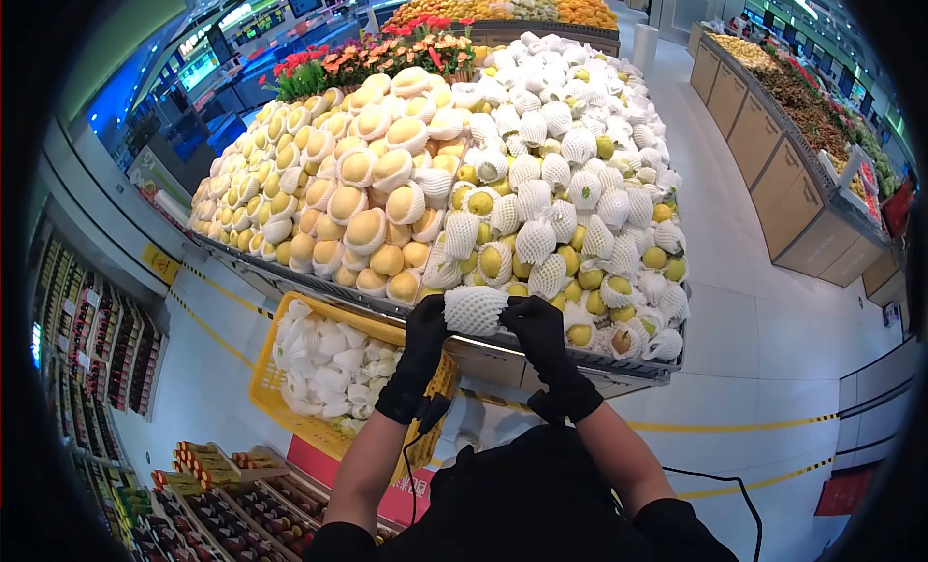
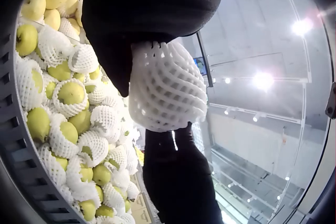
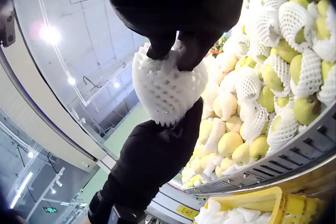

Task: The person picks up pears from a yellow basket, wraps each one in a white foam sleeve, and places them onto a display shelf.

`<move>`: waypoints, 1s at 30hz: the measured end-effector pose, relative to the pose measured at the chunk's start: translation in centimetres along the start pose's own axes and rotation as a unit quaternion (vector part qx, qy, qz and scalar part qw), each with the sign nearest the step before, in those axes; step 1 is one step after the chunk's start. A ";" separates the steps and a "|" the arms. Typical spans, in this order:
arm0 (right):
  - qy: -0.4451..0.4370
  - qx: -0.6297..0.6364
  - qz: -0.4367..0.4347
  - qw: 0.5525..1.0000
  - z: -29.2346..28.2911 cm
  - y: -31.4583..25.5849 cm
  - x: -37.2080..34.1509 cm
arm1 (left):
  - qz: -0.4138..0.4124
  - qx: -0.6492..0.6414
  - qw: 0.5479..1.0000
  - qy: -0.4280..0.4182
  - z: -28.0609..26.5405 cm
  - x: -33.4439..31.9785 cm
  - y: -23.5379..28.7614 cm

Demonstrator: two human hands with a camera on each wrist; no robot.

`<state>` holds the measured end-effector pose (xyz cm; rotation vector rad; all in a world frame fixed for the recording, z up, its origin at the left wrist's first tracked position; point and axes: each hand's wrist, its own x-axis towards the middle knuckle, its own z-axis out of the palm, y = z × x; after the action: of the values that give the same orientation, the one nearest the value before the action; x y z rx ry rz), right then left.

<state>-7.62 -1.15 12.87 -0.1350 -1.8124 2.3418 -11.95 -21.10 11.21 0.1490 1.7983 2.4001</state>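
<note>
A plump white foam fruit net [image 1: 476, 311] is held up between both hands at the front edge of the fruit display. My black-gloved left hand [image 1: 425, 332] grips one end of it. At the other end, my gloved right hand [image 1: 537, 332] pinches the net's rim, with the fingertips [image 3: 161, 45] pressed into the opening in the right wrist view. The net bulges round, and whatever it wraps is hidden. Just beyond the hands lie green-yellow pears [image 1: 490, 262], many in the same white nets.
Yellow netted fruit [image 1: 365, 231] fills the display's left half. Below it, a yellow crate [image 1: 266, 374] holds a heap of white nets [image 1: 324, 359]. The display's dark slatted rim [image 3: 294, 153] runs before me. Boxed goods [image 1: 242, 509] stand at lower left; another produce stand [image 1: 764, 127] is across the aisle.
</note>
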 end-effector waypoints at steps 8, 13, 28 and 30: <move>-0.038 -0.068 -0.016 0.997 -0.9 -1.0 -0.1 | -0.012 -0.016 1.000 0.012 -1.6 0.2 -1.8; -0.034 -0.085 0.014 0.996 -0.7 -1.7 -0.2 | 0.158 0.399 0.892 -0.141 1.1 -0.7 3.6; -0.034 -0.138 -0.040 0.989 0.4 -1.8 -0.6 | -0.058 -0.020 0.993 -0.104 0.6 0.3 0.4; -0.027 -0.153 -0.049 0.987 0.5 -2.0 -0.6 | -0.070 -0.063 0.989 -0.116 0.8 0.3 0.7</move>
<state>-6.90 -1.26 14.88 -0.0224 -2.1426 2.0069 -12.12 -20.52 12.14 0.2659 1.5014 2.2828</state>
